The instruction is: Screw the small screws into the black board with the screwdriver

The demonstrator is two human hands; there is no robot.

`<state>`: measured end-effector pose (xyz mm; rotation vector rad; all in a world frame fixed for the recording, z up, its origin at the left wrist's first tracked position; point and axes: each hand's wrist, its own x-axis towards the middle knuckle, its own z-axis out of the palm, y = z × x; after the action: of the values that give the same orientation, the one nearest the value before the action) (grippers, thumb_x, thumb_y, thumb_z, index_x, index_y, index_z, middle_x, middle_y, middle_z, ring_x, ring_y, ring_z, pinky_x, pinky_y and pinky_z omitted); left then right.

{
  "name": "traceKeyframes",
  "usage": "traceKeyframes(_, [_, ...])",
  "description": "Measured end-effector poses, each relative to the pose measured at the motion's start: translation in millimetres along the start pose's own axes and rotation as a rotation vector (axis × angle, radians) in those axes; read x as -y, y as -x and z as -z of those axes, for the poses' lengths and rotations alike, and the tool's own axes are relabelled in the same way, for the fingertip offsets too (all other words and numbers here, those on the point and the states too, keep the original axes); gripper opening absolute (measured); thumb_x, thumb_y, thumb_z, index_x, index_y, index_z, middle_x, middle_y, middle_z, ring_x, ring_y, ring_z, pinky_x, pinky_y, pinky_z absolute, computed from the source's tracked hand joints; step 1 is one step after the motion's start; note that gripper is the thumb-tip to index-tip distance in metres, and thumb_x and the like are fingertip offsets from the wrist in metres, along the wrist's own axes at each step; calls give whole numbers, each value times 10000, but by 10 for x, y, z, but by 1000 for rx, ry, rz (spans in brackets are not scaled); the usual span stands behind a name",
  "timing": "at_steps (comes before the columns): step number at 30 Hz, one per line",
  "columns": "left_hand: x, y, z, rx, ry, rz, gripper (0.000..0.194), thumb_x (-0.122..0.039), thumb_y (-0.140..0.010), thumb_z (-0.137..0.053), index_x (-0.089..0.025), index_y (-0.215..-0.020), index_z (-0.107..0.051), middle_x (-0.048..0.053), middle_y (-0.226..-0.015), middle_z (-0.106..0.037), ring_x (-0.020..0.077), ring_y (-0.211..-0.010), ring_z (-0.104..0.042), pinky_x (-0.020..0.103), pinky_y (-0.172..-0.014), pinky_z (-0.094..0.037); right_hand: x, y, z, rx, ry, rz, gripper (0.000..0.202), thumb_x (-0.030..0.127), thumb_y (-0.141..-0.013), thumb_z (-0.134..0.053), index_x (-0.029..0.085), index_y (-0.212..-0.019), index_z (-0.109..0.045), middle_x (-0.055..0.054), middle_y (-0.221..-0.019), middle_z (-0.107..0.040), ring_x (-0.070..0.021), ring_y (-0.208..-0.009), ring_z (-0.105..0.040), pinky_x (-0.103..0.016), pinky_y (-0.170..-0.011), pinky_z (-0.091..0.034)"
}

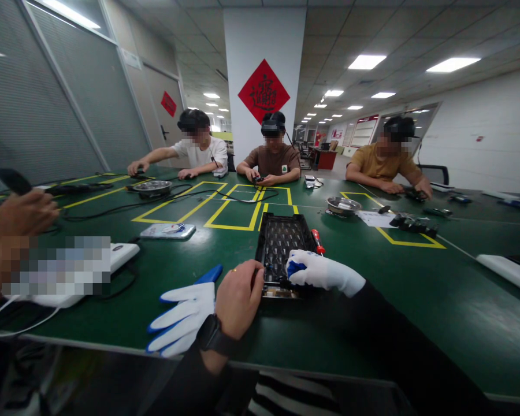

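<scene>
A black tray-like case (285,234) with rows of small shiny slots lies on the green table, a metallic strip along its near edge. At the case's near left edge is my left hand (240,294), bare, with fingers curled together; what they hold, if anything, is hidden. My right hand (314,270) wears a white and blue glove and rests over the near right part of the case, fingers bent down and their tips hidden. A red screwdriver (318,241) lies against the right side of the case. Left of my left hand lies an empty white and blue glove (186,315).
On the green table (225,254) are a phone (168,231), metal bowls (344,205), cables and a white device (123,254) at left. Black parts (413,225) lie at right. Three people sit across; another person's hands (23,214) are at left.
</scene>
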<state>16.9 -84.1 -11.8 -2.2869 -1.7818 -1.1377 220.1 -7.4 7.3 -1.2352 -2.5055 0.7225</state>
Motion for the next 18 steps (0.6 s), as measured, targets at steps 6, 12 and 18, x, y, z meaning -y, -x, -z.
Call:
traceKeyframes(6, [-7, 4, 3, -10, -10, -10, 205, -264, -856, -340, -187, -834, -529, 26, -765, -574, 152, -719, -525, 266, -653, -378, 12, -8, 4, -38, 13, 3, 226, 362, -642, -607, 188, -787, -613, -40, -944, -573, -182, -850, -531, -253, -701, -420])
traceKeyframes(12, [7, 11, -15, -7, -14, -2, 204, -270, -860, -334, -193, -847, -523, 25, -769, -572, 155, -726, -524, 267, -658, -374, 61, 2, 32, -32, -121, -20, 214, 346, -658, -596, 171, -777, -565, -7, -790, -561, -127, -677, -519, -238, -608, -413])
traceKeyframes(18, [-1, 4, -5, -27, -4, -2, 205, -262, -856, -331, -193, -840, -523, 24, -763, -571, 150, -717, -527, 258, -642, -375, 60, -35, 170, -469, -212, 156, 176, 332, -771, -459, 170, -811, -518, 0, -776, -523, -118, -710, -497, -251, -694, -401])
